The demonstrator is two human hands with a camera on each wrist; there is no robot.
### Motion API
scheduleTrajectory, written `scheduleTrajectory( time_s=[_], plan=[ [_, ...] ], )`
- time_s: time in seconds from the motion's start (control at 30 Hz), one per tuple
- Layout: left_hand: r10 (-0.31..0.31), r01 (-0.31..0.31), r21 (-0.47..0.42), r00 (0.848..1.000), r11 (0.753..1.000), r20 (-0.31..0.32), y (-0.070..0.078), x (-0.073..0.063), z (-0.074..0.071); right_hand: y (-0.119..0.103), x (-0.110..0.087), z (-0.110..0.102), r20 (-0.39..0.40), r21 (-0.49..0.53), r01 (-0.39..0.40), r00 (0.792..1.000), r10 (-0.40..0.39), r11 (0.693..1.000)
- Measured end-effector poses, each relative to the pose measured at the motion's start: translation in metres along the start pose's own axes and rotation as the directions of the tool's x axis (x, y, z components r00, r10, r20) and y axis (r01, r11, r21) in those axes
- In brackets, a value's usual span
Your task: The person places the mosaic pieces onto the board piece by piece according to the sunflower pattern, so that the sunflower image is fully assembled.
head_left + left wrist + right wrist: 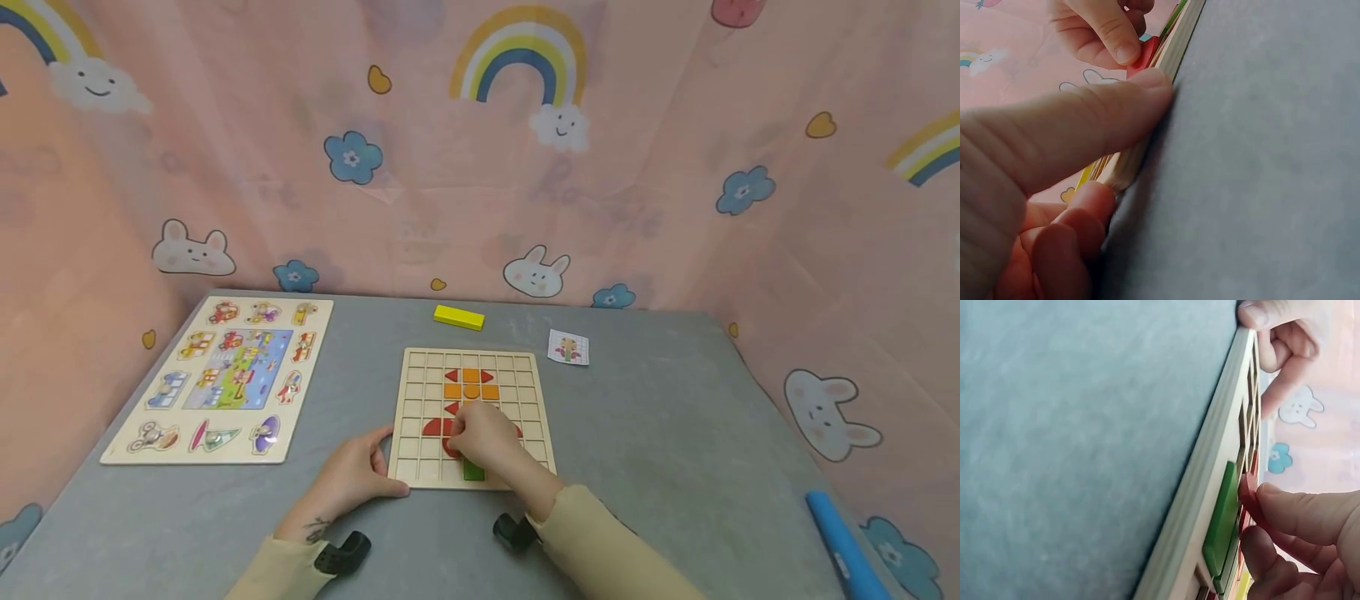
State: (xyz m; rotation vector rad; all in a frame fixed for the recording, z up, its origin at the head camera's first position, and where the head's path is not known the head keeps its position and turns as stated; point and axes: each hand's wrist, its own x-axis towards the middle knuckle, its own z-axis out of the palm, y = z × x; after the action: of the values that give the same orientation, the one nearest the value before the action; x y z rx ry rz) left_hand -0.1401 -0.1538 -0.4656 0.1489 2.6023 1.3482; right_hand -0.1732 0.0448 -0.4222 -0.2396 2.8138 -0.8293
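A square wooden grid board [415, 448] lies on the table, with orange and red pieces in its cells. My left hand [347, 477] grips the board's near left corner, thumb along the front edge and fingers at the left side. Over the lower middle cells, my right hand [487, 437] pinches a red piece with a curved edge [1250, 495] between thumb and finger. The piece tilts up from the board; its full shape is partly hidden. Beside it sits a green rectangular piece [1221, 522] in the row nearest me. My right hand covers some cells in the head view.
A wooden picture puzzle [307, 400] with knobbed pieces lies at the left. Behind the board is a yellow block [459, 317], and a small pattern card [568, 347] lies at its far right. A blue tube-like object [847, 546] is at the right edge.
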Motion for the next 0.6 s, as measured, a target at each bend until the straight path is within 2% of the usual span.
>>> scheduleTrajectory(
  time_s=[0.2, 0.6],
  plan=[
    [-0.011, 0.011, 0.006, 1.0, 1.0, -0.001, -0.0001, -0.0015, -0.0007, -0.002, -0.0007, 0.0006, -0.009, -0.061, -0.005, 1.0, 0.004, 0.998],
    [-0.008, 0.008, 0.007, 1.0, 1.0, -0.003, 0.0001, -0.0026, -0.0011, -0.0012, 0.0045, -0.001, 0.028, -0.122, -0.039, 0.999, 0.043, 0.992]
  ],
)
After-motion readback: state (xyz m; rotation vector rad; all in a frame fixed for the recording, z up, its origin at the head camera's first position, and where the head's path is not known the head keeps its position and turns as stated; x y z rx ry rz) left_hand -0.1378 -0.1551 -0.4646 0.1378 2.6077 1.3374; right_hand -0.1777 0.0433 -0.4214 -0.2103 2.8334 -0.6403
